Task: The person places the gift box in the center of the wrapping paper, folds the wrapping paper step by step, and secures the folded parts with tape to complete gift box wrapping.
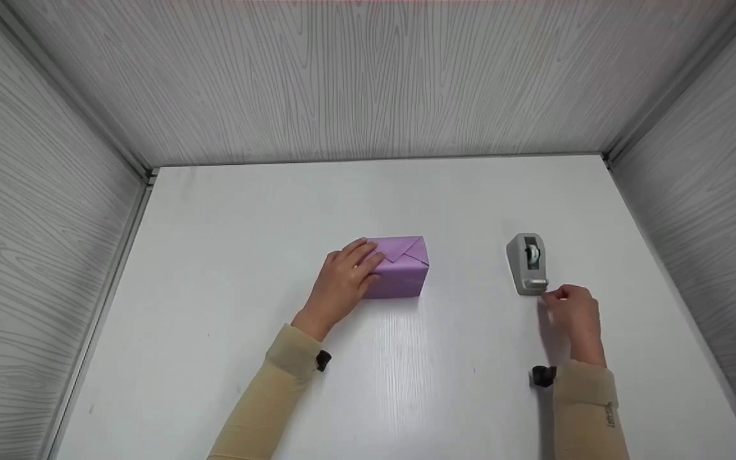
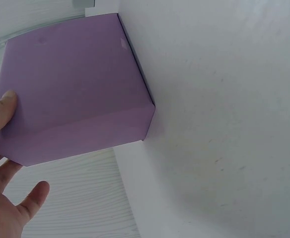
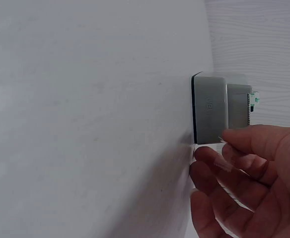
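A box wrapped in purple paper (image 1: 400,281) sits mid-table, its folded flaps showing on top. My left hand (image 1: 341,281) holds its left end, with fingers lying over the top. In the left wrist view, a digit presses on the smooth purple face (image 2: 75,84) and other fingers reach behind the edge. To the right stands a grey tape dispenser (image 1: 526,265) with a roll in it. Just in front of its cutting end is my right hand (image 1: 575,313). Its thumb and index finger pinch a small clear piece of tape (image 3: 222,140), mostly hidden by the fingers.
The white table (image 1: 246,223) is bounded by a wood-grain panel (image 1: 368,83) at the back and similar panels on the left and right. Dark wrist cameras (image 1: 543,376) sit on the beige sleeves (image 1: 585,409).
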`<state>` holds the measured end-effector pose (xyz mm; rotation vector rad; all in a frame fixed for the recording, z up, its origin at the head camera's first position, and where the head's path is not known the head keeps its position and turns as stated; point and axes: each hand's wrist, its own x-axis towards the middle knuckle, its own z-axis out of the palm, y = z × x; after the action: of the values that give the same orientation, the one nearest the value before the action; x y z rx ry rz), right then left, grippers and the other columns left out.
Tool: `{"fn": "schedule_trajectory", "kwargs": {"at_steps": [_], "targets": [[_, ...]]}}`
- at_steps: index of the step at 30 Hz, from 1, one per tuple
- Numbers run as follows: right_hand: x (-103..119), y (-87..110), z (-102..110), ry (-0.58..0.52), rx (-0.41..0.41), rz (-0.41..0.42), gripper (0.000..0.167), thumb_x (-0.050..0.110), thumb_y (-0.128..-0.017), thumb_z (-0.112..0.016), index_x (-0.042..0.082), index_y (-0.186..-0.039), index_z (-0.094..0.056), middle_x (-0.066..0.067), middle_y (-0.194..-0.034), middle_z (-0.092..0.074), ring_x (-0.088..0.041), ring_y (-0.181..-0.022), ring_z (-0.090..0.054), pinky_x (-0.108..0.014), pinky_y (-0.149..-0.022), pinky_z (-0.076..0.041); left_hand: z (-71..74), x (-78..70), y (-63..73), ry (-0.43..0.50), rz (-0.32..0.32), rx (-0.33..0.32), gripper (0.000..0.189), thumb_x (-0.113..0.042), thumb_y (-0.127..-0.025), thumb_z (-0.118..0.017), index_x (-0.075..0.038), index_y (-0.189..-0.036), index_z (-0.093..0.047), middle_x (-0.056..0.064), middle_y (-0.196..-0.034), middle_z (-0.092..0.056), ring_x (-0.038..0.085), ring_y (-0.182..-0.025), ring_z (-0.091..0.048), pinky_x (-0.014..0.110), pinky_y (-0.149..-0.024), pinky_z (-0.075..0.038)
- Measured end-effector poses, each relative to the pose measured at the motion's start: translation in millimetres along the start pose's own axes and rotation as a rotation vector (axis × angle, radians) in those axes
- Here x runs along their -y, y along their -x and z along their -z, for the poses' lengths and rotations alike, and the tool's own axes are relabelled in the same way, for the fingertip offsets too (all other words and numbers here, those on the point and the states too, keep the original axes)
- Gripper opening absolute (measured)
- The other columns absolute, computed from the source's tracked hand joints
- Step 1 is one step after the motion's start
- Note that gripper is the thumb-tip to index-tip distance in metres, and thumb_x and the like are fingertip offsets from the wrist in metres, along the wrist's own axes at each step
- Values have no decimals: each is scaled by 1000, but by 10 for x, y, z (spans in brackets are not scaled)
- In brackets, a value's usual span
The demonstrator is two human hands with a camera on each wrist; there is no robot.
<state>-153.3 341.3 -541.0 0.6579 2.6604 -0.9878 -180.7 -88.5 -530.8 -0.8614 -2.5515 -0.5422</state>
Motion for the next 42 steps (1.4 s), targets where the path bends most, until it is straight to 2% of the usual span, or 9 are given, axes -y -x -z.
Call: {"fn": "schedule_trajectory", "kwargs": {"at_steps": [4,9,13,17,21,25,30,36,42], "targets": [[9,96,59,23,65,-43,32,29,-98,-55,-3,-104,-62,-13,-88,-63,-28,-82,-54,-37,-66,-45,2,-1,-5,-6,-1,8,38,-30,-94,-65,-15,-129,-65,7,-137,-57,26,-133,-45,50,-94,-45],[70,230,51,-20,123,10,34,31,-98,-57,-2,-99,-62,-12,-87,-67,-25,-81,-58,-34,-64,-46,6,0,-6,14,7,5,38,-28,-94,-66,-15,-129,-65,7,-137,-57,25,-133,-44,49,-94,-45],[176,322,-62,-139,193,86,38,34,-99,-58,-3,-109,-62,-13,-98,-68,-26,-91,-63,-33,-73,-50,0,-1,0,13,2,1,38,-27,-94,-67,-15,-130,-65,7,-137,-57,25,-133,-44,49,-94,-45],[330,400,-226,-201,235,194,38,33,-99,-59,-3,-112,-61,-13,-101,-67,-28,-96,-63,-38,-83,-52,-12,3,6,8,-10,-17,36,-27,-94,-67,-16,-128,-66,7,-137,-57,25,-132,-45,49,-93,-46],[503,461,-431,-253,271,312,30,29,-99,-61,0,-107,-63,-12,-99,-68,-25,-95,-64,-38,-83,-53,-14,0,10,14,-13,-28,35,-27,-93,-67,-17,-128,-67,7,-137,-57,26,-132,-46,49,-93,-46],[698,521,-618,-355,329,446,23,23,-99,-60,0,-104,-64,-13,-97,-69,-24,-92,-66,-37,-81,-54,-15,2,11,15,-10,-30,35,-28,-94,-67,-17,-128,-67,7,-137,-57,25,-133,-45,49,-93,-46],[1006,661,-764,-487,425,591,22,15,-101,-56,-6,-105,-62,-19,-101,-68,-31,-96,-66,-40,-83,-55,-12,1,6,18,-9,-32,35,-28,-93,-67,-17,-127,-67,8,-136,-58,25,-132,-46,49,-93,-46],[1346,748,-922,-649,522,667,24,11,-102,-53,-12,-107,-59,-27,-105,-65,-37,-100,-64,-47,-84,-54,-4,-7,9,20,-2,-24,36,-28,-93,-67,-17,-128,-67,7,-137,-57,25,-133,-45,49,-95,-45],[1597,733,-1039,-751,531,690,27,16,-102,-55,-10,-109,-58,-22,-104,-65,-32,-98,-66,-43,-82,-55,-20,6,13,22,-18,-50,35,-23,-92,-70,-16,-126,-68,9,-136,-58,26,-132,-46,48,-91,-46]]}}
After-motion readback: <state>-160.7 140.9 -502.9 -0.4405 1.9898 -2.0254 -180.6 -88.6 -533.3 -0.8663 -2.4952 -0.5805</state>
